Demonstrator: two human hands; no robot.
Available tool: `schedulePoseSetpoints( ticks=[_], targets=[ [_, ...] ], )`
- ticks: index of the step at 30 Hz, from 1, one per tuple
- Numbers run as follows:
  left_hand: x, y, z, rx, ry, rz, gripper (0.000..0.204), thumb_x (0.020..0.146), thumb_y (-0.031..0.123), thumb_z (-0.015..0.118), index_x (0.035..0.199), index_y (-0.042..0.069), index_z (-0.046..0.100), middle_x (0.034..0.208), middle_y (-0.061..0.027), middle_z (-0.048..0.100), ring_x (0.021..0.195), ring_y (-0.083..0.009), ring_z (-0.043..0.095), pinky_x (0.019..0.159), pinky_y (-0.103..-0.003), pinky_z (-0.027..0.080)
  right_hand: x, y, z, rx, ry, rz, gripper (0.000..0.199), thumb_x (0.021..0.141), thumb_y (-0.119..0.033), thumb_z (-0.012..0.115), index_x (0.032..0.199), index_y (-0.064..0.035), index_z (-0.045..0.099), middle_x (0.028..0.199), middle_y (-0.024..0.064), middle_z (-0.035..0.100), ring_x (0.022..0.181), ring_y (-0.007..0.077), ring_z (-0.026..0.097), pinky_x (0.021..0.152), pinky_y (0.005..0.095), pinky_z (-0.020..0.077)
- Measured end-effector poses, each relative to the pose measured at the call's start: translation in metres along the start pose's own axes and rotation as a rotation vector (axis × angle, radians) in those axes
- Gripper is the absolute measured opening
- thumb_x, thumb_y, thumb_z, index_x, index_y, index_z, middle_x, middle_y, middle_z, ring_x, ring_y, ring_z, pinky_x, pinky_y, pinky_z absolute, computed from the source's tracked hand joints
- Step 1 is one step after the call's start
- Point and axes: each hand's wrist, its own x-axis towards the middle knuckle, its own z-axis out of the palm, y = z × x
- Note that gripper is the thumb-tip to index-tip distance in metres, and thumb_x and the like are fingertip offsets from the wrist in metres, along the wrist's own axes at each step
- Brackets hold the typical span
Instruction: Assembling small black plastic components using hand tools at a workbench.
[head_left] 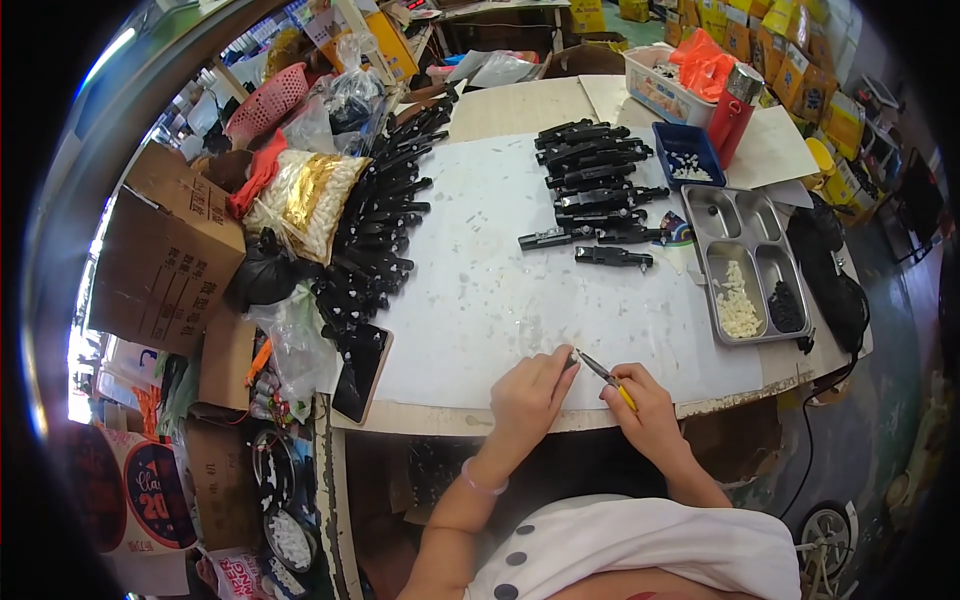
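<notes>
My left hand (528,392) is closed at the table's near edge, its fingertips pinching a small dark part (573,364) with a pale bit at its tip. Most of that part is hidden by the fingers. In my right hand (648,408) is a pair of pliers (597,368) with yellow grips. Their metal jaws point up and left and meet the small part at my left fingertips. Beyond my hands, several black plastic assemblies (600,180) lie in a stacked column on the white sheet (480,300). A longer heap of similar black pieces (375,225) runs along the left side.
At right stands a steel compartment tray (741,250) with cream and black bits. Behind it are a blue tray (660,150), a red flask (732,125) and a white basket (640,80). A phone (362,372) lies at the left edge, beside cardboard boxes (160,260) and bags.
</notes>
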Motion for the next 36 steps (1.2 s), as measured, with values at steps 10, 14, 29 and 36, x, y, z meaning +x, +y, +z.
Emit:
schedulePoseSetpoints(
  ticks=[10, 14, 29, 36],
  targets=[
    [-0.018, -0.001, -0.042, -0.933, -0.555, -0.836, 0.022, 0.093, 0.019, 0.058, 0.104, 0.0, 0.061, 0.067, 0.0017, 0.053, 0.054, -0.0072, 0.046, 0.048, -0.022, 0.036, -0.001, 0.013, 0.006, -0.107, -0.03, -0.41, 0.016, 0.077, -0.006, 0.069, 0.076, 0.0032, 0.056, 0.087, 0.0154, 0.059, 0.073, 0.0308, 0.057, 0.063, 0.0354, 0.0471],
    [-0.044, 0.007, -0.082, -1.021, -0.651, -0.89, 0.029, 0.097, 0.022, 0.052, 0.108, -0.003, 0.061, 0.071, 0.0017, 0.053, 0.059, -0.0036, 0.043, 0.051, -0.019, 0.034, -0.012, 0.008, 0.011, -0.023, -0.18, -0.545, 0.017, 0.074, -0.008, 0.072, 0.079, -0.001, 0.057, 0.089, 0.014, 0.06, 0.075, 0.0307, 0.058, 0.065, 0.0355, 0.0478],
    [0.045, -0.011, -0.006, -0.408, -0.622, 0.174, 0.042, 0.089, 0.012, 0.057, 0.13, 0.006, 0.049, 0.12, -0.0197, 0.054, 0.112, -0.0371, 0.051, 0.096, -0.042, 0.041, -0.007, 0.037, -0.028, 0.231, 0.332, 0.026, 0.032, 0.095, -0.02, 0.048, 0.078, 0.0034, 0.061, 0.096, 0.0117, 0.06, 0.088, 0.0196, 0.056, 0.079, 0.0305, 0.0433],
    [0.128, -0.04, 0.148, 0.009, -0.457, 0.278, 0.024, 0.082, 0.012, 0.062, 0.106, 0.005, 0.06, 0.102, -0.0137, 0.061, 0.097, -0.0342, 0.057, 0.085, -0.041, 0.045, -0.019, 0.021, -0.031, 0.185, 0.331, 0.004, 0.029, 0.093, -0.018, 0.05, 0.078, 0.0033, 0.063, 0.095, 0.0115, 0.06, 0.086, 0.0194, 0.057, 0.077, 0.031, 0.0441]
  ],
)
